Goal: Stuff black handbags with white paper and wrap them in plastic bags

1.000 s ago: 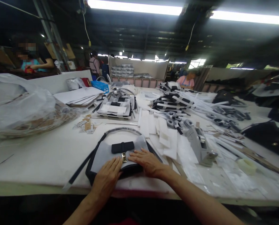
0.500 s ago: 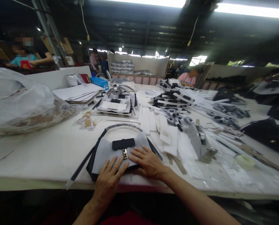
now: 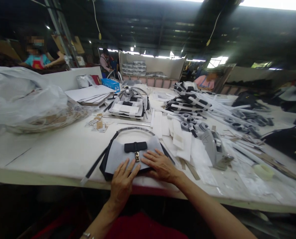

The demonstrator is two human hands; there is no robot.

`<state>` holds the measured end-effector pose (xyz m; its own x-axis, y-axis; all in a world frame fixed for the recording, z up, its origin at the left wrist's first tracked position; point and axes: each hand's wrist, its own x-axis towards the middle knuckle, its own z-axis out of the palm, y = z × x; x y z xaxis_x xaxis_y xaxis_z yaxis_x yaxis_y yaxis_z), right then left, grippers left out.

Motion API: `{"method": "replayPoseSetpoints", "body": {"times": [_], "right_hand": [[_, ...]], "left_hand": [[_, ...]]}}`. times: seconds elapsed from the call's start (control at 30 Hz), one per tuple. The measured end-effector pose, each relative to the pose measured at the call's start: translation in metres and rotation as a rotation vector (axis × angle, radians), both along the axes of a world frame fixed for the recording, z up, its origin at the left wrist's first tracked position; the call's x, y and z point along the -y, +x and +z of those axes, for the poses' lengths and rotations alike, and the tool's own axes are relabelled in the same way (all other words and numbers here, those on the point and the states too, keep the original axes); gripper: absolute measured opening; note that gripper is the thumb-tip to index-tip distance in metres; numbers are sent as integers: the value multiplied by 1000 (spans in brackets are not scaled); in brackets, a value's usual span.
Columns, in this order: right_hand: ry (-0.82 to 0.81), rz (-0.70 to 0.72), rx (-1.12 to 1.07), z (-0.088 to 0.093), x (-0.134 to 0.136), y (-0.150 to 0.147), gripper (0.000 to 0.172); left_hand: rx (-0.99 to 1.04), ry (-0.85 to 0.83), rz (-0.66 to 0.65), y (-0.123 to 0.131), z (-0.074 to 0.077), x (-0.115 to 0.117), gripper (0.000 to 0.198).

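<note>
A black handbag [image 3: 134, 147] lies flat near the table's front edge, its front covered by a grey wrapping sheet, with a black strap tab and a gold clasp [image 3: 137, 156] showing in the middle. My left hand [image 3: 123, 181] rests flat on the lower left of the grey sheet, fingers spread. My right hand [image 3: 161, 165] lies flat on its lower right, fingers stretched toward the clasp. The bag's handle arcs behind it and a long strap trails off to the left.
A grey tape dispenser [image 3: 214, 149] and white paper strips [image 3: 180, 139] sit to the right. A wrapped bag [image 3: 128, 108] and piles of wrapped straps [image 3: 187, 103] lie further back. A big plastic sack [image 3: 26, 99] fills the left. Other people work at benches behind.
My left hand's fingers have spread and slid up over the grey sheet toward the clasp. The camera has shifted, so the bag sits a little further right in view.
</note>
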<state>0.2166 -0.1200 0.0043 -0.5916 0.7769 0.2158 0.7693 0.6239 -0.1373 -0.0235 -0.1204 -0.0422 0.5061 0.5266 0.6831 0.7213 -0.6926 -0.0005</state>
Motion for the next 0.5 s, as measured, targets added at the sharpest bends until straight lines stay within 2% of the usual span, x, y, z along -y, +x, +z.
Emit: {"method": "replayPoseSetpoints", "body": {"times": [0.17, 0.3, 0.4, 0.5], "right_hand": [[122, -66, -54, 12, 20, 7, 60], [256, -234, -210, 20, 73, 45, 41], [365, -552, -369, 17, 134, 89, 25], [453, -1052, -482, 1, 206, 132, 26]], "left_hand": [[-23, -16, -7, -2, 3, 0, 58], [-21, -27, -38, -3, 1, -3, 59], [5, -63, -68, -2, -2, -6, 60], [33, -97, -89, -1, -3, -8, 59]]}}
